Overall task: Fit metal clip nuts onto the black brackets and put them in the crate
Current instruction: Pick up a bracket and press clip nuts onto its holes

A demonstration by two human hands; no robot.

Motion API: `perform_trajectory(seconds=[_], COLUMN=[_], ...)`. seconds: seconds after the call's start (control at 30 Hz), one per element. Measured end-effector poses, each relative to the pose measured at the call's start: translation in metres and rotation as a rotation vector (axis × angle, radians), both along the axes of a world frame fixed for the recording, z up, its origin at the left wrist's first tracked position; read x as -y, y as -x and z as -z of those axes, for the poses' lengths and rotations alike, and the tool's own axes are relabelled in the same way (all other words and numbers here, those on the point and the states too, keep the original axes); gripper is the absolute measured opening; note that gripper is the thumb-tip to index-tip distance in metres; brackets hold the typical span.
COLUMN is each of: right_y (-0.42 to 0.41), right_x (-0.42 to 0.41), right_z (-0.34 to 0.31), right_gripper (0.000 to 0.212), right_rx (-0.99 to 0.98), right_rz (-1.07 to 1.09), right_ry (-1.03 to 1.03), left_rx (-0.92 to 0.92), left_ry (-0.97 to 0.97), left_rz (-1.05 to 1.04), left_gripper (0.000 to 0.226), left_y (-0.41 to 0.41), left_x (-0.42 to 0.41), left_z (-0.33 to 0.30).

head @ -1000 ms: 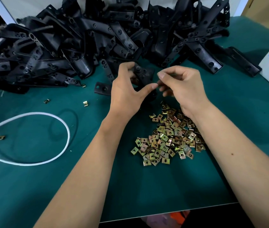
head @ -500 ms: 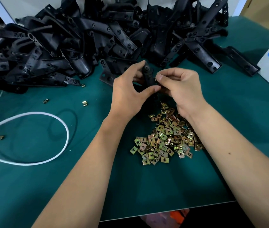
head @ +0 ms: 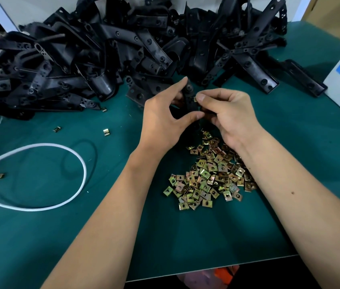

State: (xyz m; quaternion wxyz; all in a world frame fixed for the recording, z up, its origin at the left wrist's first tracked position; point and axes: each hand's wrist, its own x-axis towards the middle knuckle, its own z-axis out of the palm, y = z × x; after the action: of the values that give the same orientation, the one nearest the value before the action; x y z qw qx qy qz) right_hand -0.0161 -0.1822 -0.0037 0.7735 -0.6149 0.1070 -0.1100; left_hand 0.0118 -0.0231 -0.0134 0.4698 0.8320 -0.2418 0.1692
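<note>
Above the clip nuts pile, bracket upright — left hand gripping it, right hand pinching clip nut.

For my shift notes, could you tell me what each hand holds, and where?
Left hand grips the black plastic bracket by its edges; right hand pinches a small brass-coloured metal clip nut.

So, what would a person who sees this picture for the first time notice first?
Probably the two hands at the centre: the left hand holds a black bracket while the right hand pinches a clip nut against it. Behind them a big pile of black brackets fills the table's far side, and a shiny heap of clip nuts lies beneath the right wrist.
</note>
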Motion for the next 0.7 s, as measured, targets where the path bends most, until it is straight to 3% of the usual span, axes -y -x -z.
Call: perform_trajectory(seconds=[0.23, 0.7], right_y=[0.0012, 0.0019], right_x=[0.0009, 0.0094], right_z=[-0.0017, -0.0035], right_gripper=[0.014, 0.028], right_rx=[0.029, 0.128], right_rz=[-0.011, -0.014], right_ry=[0.044, 0.326], left_rx=[-0.011, 0.043], left_ry=[0.013, -0.08], left_rz=[-0.007, 0.045], left_gripper=[0.079, 0.08], left_y=[0.001, 0.0064], left_x=[-0.0007, 0.0067], left_z=[-0.0017, -0.0071])
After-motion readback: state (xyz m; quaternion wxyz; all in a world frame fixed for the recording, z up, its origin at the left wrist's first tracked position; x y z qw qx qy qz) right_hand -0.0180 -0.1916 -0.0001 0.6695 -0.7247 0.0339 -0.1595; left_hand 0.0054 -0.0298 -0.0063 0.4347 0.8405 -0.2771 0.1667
